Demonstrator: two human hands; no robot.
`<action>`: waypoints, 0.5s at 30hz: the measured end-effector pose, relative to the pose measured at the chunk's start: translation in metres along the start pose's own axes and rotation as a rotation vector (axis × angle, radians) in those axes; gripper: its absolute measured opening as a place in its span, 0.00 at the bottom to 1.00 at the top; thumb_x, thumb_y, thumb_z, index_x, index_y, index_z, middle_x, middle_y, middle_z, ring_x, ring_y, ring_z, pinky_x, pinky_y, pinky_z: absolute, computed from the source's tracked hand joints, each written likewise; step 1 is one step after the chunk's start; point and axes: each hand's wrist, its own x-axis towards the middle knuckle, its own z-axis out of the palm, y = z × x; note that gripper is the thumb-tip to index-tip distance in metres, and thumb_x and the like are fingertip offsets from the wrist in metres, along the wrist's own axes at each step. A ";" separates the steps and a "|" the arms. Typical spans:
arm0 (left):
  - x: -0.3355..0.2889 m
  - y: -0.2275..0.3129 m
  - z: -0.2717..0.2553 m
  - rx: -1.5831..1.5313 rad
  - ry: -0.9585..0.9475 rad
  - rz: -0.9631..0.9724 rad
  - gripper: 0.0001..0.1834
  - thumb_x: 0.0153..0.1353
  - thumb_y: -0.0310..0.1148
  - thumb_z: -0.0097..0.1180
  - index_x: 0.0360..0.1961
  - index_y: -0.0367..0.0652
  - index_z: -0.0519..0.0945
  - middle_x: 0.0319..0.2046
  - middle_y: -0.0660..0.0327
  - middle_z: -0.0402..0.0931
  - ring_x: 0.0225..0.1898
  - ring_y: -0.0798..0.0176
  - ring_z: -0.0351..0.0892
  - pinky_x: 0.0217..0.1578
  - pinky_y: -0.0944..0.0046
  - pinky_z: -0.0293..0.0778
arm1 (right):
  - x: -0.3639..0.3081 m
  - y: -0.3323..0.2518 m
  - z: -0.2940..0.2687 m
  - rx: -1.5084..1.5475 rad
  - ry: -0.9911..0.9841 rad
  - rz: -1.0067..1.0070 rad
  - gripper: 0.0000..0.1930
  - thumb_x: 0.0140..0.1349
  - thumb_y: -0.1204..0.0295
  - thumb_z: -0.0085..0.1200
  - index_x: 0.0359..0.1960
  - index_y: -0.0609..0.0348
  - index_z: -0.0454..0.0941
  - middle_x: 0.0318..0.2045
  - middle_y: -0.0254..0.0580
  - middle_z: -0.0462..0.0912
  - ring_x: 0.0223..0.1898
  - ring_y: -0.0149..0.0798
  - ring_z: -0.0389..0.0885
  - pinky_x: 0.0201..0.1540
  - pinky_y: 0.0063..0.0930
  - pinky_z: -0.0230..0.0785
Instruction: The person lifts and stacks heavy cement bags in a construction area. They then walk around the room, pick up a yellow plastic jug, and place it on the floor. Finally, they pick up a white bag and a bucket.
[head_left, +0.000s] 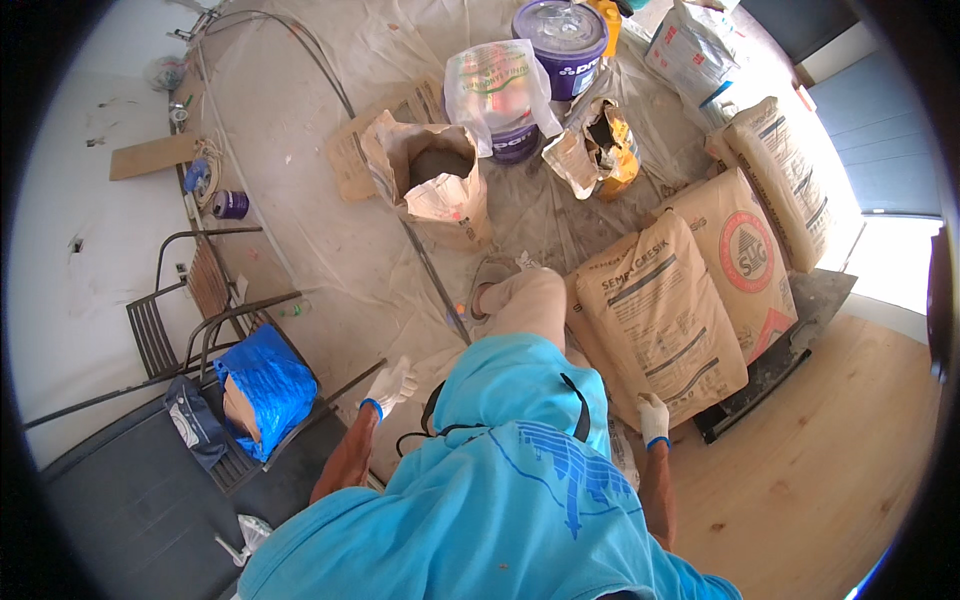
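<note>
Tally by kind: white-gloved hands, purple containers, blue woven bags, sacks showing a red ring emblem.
White-gloved hands: 2
Purple containers: 3 (one partly covered)
Blue woven bag: 1
Red-ring sack: 1
Total: 7

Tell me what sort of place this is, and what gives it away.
Probably a room under building or renovation work: plastic sheeting covers much of the floor, large brown paper sacks are on the right, and a lidded purple bucket stands at the far side.

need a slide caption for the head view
Gloved right hand at a brown sack, left hand free, open paper bag ahead.
</note>
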 end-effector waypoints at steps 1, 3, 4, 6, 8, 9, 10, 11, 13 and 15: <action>0.000 0.005 0.002 -0.002 0.022 0.010 0.36 0.71 0.63 0.46 0.45 0.34 0.82 0.31 0.58 0.80 0.29 0.68 0.75 0.27 0.67 0.67 | -0.003 -0.001 0.000 -0.014 -0.023 0.076 0.16 0.63 0.70 0.52 0.50 0.62 0.84 0.29 0.38 0.83 0.29 0.29 0.77 0.34 0.24 0.68; -0.002 0.015 0.000 -0.009 0.035 0.031 0.36 0.71 0.62 0.46 0.46 0.34 0.82 0.31 0.59 0.79 0.28 0.68 0.75 0.27 0.68 0.67 | -0.009 -0.002 0.001 -0.021 -0.057 0.247 0.17 0.63 0.67 0.56 0.50 0.63 0.84 0.37 0.45 0.88 0.41 0.35 0.83 0.48 0.29 0.73; -0.003 0.019 -0.002 -0.014 0.027 0.041 0.35 0.72 0.62 0.47 0.46 0.34 0.82 0.32 0.58 0.80 0.29 0.68 0.75 0.28 0.68 0.68 | -0.012 -0.002 0.001 -0.017 -0.081 0.228 0.17 0.63 0.69 0.54 0.51 0.61 0.84 0.34 0.41 0.86 0.35 0.33 0.80 0.41 0.28 0.71; -0.003 0.026 -0.007 -0.020 0.017 0.047 0.35 0.72 0.61 0.47 0.47 0.34 0.82 0.33 0.58 0.80 0.29 0.67 0.76 0.29 0.68 0.69 | -0.015 -0.005 0.005 -0.008 -0.097 0.238 0.17 0.62 0.72 0.51 0.52 0.58 0.84 0.27 0.34 0.81 0.24 0.28 0.75 0.27 0.25 0.68; -0.001 0.031 -0.015 -0.020 0.013 0.039 0.35 0.72 0.61 0.47 0.48 0.33 0.82 0.33 0.58 0.80 0.30 0.67 0.77 0.30 0.67 0.70 | -0.020 -0.012 0.009 -0.028 -0.106 0.299 0.18 0.62 0.72 0.50 0.52 0.57 0.84 0.28 0.34 0.81 0.24 0.28 0.75 0.26 0.25 0.69; 0.002 0.035 -0.021 -0.030 0.015 0.034 0.35 0.71 0.61 0.47 0.48 0.33 0.82 0.33 0.58 0.80 0.30 0.67 0.77 0.30 0.67 0.70 | -0.021 -0.018 0.012 -0.037 -0.109 0.315 0.18 0.62 0.72 0.50 0.52 0.56 0.84 0.28 0.34 0.81 0.24 0.29 0.76 0.26 0.26 0.69; 0.004 0.036 -0.027 -0.032 0.017 0.032 0.35 0.71 0.62 0.48 0.48 0.33 0.82 0.33 0.58 0.80 0.30 0.67 0.77 0.30 0.67 0.70 | -0.021 -0.025 0.016 -0.066 -0.104 0.295 0.18 0.62 0.72 0.50 0.52 0.56 0.84 0.28 0.34 0.81 0.24 0.28 0.76 0.26 0.25 0.69; 0.005 0.037 -0.034 -0.024 0.027 0.023 0.35 0.71 0.62 0.48 0.48 0.33 0.82 0.33 0.58 0.80 0.30 0.67 0.77 0.30 0.67 0.70 | -0.022 -0.033 0.023 -0.097 -0.097 0.263 0.18 0.62 0.72 0.50 0.52 0.56 0.84 0.28 0.34 0.81 0.24 0.28 0.76 0.26 0.25 0.69; 0.008 0.041 -0.053 -0.077 0.000 0.026 0.35 0.70 0.62 0.49 0.48 0.33 0.82 0.32 0.58 0.80 0.30 0.67 0.77 0.30 0.67 0.71 | -0.019 -0.052 0.033 -0.121 -0.099 0.254 0.17 0.62 0.69 0.52 0.50 0.59 0.84 0.32 0.41 0.84 0.31 0.33 0.79 0.34 0.27 0.71; 0.011 0.047 -0.072 -0.084 0.000 0.020 0.36 0.70 0.62 0.49 0.49 0.32 0.81 0.33 0.58 0.81 0.30 0.67 0.77 0.31 0.67 0.71 | -0.014 -0.072 0.047 -0.137 -0.111 0.324 0.18 0.62 0.64 0.57 0.47 0.63 0.85 0.41 0.54 0.89 0.45 0.43 0.87 0.50 0.33 0.75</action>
